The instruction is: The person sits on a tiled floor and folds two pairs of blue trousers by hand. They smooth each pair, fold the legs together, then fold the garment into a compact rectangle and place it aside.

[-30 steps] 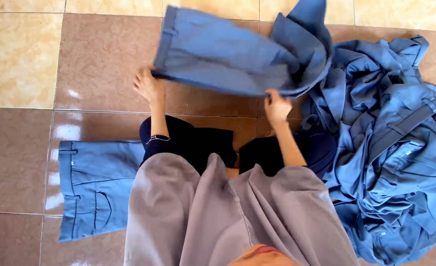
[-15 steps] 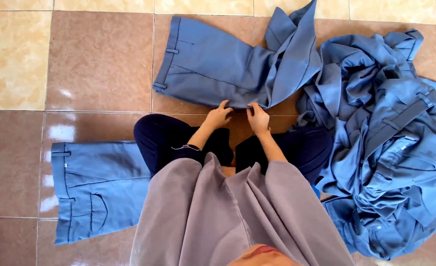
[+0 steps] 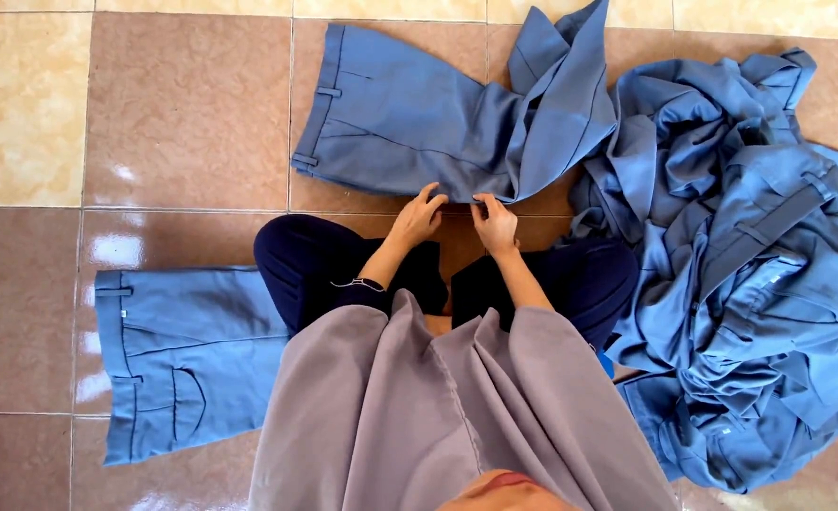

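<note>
A pair of blue trousers (image 3: 410, 123) lies on the tiled floor in front of me, waistband to the left, its legs folded up in a peak at the right. My left hand (image 3: 417, 218) and my right hand (image 3: 495, 222) sit close together at the near edge of these trousers, the fingers pinching the fabric. I am sitting on the floor in dark trousers and a grey top.
A second pair of blue trousers (image 3: 168, 355) lies flat on the floor at my left. A large heap of crumpled blue garments (image 3: 750, 274) fills the right side. The floor (image 3: 183, 104) has brown and beige tiles.
The trousers were held up in the air by both hands; now they lie on the floor. Both hands came together at the near edge.
</note>
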